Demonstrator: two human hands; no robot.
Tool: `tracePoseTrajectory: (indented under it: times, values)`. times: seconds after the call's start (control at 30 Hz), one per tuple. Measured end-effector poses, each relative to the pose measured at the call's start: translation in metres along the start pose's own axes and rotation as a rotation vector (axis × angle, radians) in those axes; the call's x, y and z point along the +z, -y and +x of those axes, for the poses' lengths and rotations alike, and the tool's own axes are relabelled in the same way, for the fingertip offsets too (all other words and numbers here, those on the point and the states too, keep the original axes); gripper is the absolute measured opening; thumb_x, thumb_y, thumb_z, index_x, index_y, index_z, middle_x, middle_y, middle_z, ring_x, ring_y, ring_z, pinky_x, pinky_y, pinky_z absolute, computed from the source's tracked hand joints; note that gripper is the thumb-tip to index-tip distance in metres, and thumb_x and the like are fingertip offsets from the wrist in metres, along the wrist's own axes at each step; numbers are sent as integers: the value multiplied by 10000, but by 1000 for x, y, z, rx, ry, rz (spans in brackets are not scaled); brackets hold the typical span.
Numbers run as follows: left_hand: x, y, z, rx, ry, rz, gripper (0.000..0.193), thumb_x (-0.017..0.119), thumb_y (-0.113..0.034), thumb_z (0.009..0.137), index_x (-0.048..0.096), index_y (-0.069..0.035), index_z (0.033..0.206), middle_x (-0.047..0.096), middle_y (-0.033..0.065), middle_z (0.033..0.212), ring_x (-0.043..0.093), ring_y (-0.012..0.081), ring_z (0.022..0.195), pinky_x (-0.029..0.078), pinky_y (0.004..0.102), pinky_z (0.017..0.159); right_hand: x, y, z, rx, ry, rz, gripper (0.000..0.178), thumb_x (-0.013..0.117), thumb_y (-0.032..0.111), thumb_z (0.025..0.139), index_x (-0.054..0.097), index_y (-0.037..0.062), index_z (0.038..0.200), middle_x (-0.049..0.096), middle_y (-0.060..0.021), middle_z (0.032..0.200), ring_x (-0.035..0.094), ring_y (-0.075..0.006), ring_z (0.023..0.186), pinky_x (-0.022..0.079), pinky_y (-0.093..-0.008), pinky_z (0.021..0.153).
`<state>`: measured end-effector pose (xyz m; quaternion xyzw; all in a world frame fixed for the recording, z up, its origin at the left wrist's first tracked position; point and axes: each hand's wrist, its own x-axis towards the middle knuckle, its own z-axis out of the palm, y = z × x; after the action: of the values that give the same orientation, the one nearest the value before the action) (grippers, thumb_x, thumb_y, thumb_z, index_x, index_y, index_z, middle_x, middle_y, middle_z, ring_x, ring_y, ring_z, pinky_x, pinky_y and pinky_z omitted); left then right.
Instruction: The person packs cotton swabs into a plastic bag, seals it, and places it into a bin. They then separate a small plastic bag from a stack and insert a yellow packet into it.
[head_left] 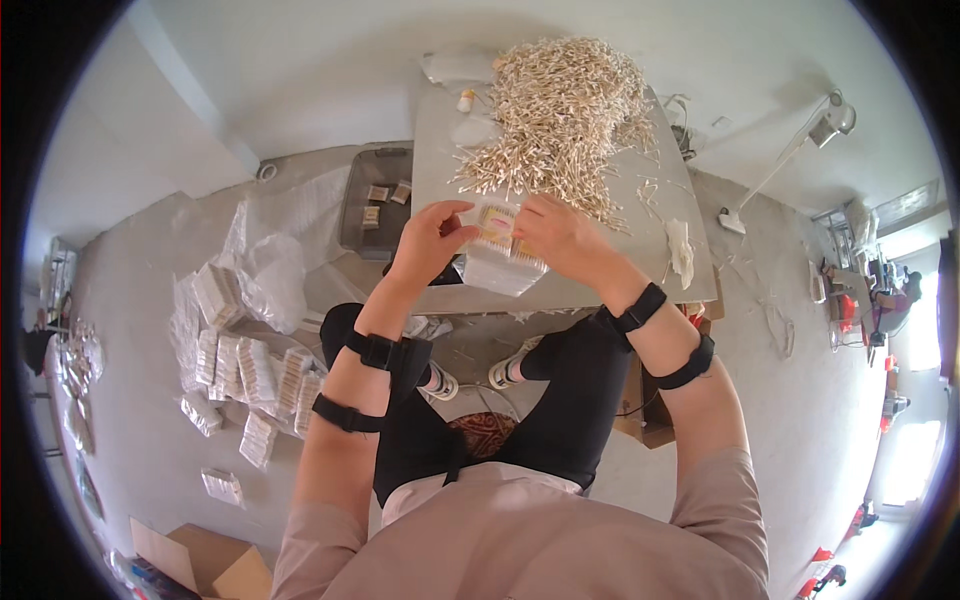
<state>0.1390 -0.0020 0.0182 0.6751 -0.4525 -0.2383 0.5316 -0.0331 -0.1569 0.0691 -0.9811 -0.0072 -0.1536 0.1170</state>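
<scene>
A clear plastic bag (503,274) lies at the table's near edge in front of me. At its top is a small pack of cotton swabs (497,224) with a yellow and pink label. My right hand (562,236) is closed on the pack's right side, its fingertips bent over it. At the left side, my left hand (432,238) has its thumb and forefinger apart, with the thumb close to the pack; whether it touches is unclear. Just beyond the hands spreads a big heap of loose cotton swabs (570,115).
Left of the table (560,290), a grey bin (358,205) holds a few small packs. Bundled packs (255,375) and clear plastic wrap (275,285) lie on the left floor. Crumpled white material (681,250) sits at the table's right. An open carton (215,560) stands lower left.
</scene>
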Motion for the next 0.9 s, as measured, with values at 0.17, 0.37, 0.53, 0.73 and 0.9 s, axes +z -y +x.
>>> tracePoseTrajectory:
  times: [0.17,0.37,0.53,0.73,0.9]
  values:
    - [-10,-1,0,16,-66,71,175,680,-42,819,673,-34,994,582,12,725,556,101,631,453,240,587,3,25,9,16,-118,9,248,691,171,778,666,116,1018,556,-90,1092,550,-283,1055,492,-383,842]
    - [-13,-14,9,348,-128,290,50,681,-40,801,643,-8,796,595,77,747,590,184,679,465,281,607,19,10,6,48,-43,-8,320,702,210,785,683,207,1104,520,-119,1267,433,-329,1246,422,-421,974]
    - [-13,-14,8,283,-99,227,59,669,-36,803,619,-11,822,617,77,851,599,214,752,476,312,667,25,5,7,13,-26,-42,259,709,207,785,715,203,1044,535,-116,1249,471,-316,1208,431,-404,957]
    - [-17,-13,4,153,-48,90,101,687,-55,800,627,-14,871,622,92,832,602,223,775,465,318,705,-4,-8,-22,269,-94,298,168,709,184,780,706,123,936,592,-82,1084,600,-269,987,489,-361,830]
    - [-23,-3,11,166,21,145,127,718,-65,775,636,-8,853,627,85,802,601,199,759,462,303,688,-11,-8,-47,411,-63,321,105,697,129,779,644,51,826,588,-95,891,610,-262,823,489,-352,706]
